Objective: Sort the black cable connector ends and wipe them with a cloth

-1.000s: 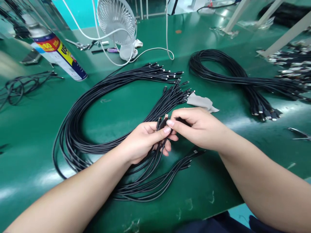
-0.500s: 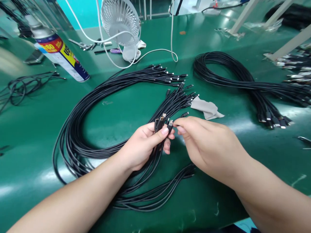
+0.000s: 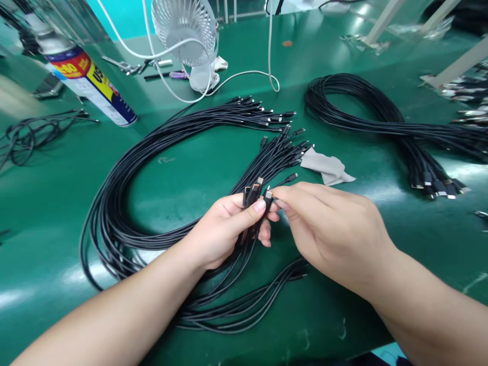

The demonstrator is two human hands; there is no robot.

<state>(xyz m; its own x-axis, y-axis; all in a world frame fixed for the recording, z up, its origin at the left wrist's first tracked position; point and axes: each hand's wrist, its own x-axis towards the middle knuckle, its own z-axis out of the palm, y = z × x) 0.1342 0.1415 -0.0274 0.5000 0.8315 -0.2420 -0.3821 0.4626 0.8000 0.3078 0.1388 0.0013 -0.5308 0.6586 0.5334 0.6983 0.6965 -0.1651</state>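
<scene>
Several black USB cable plugs (image 3: 253, 192) stick up from my left hand (image 3: 229, 223), which is closed around them with the thumb pressing on one. Just right of them, my right hand (image 3: 331, 223) is closed in a pinch, its fingertips touching the nearest plug (image 3: 268, 196). What lies between those fingertips is hidden. From the left hand the cords run down into a large looped bundle of black cables (image 3: 118, 188). Its plug ends fan out beyond my hands. A smaller group of cable ends (image 3: 267, 300) lies on the table below them.
A white cloth scrap (image 3: 327, 168) lies past my right hand. Another black cable bundle (image 3: 354, 101) rests at the right. A spray can (image 3: 91, 81), a small white fan (image 3: 186, 40) with its cord, and a loose cable tangle (image 3: 34, 133) stand or lie on the green table (image 3: 171, 168).
The camera view has shifted slightly. Both hands stay together at the plugs, the right fingertips still at the nearest one; nothing is visibly let go.
</scene>
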